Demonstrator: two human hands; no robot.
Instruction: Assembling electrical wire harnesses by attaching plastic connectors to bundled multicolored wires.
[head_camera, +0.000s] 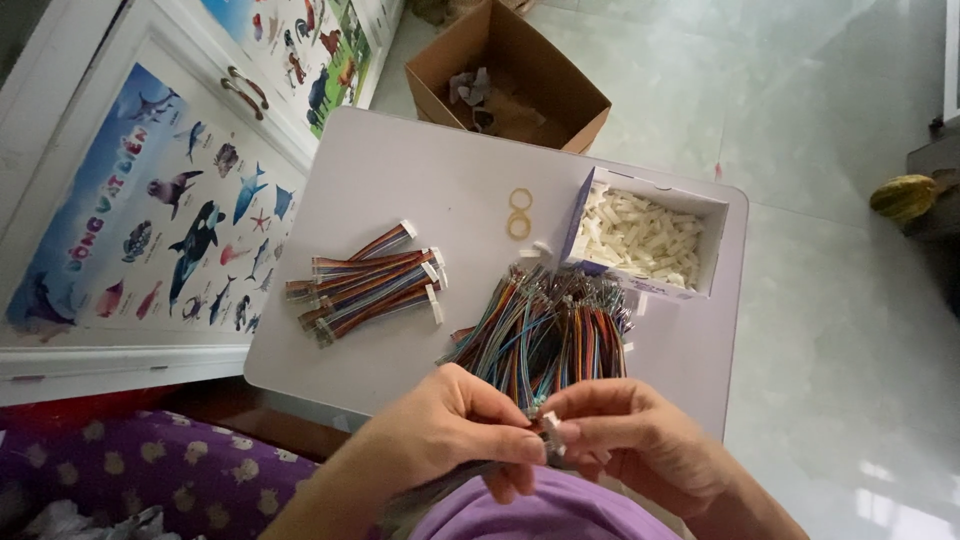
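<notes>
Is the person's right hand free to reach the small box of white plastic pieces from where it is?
Probably not right away: the right hand is pinching a small connector, with the loose wire pile lying between it and the box.

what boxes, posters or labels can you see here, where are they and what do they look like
White box: right on the table, open, rectangular, full of small white plastic parts, blue on one flap.
Brown box: on the floor beyond the table, open cardboard, dark scraps inside.
Sea poster: left on a white door, blue, with whales, sharks and fish.
Animal poster: top left, land animals on green.
</notes>
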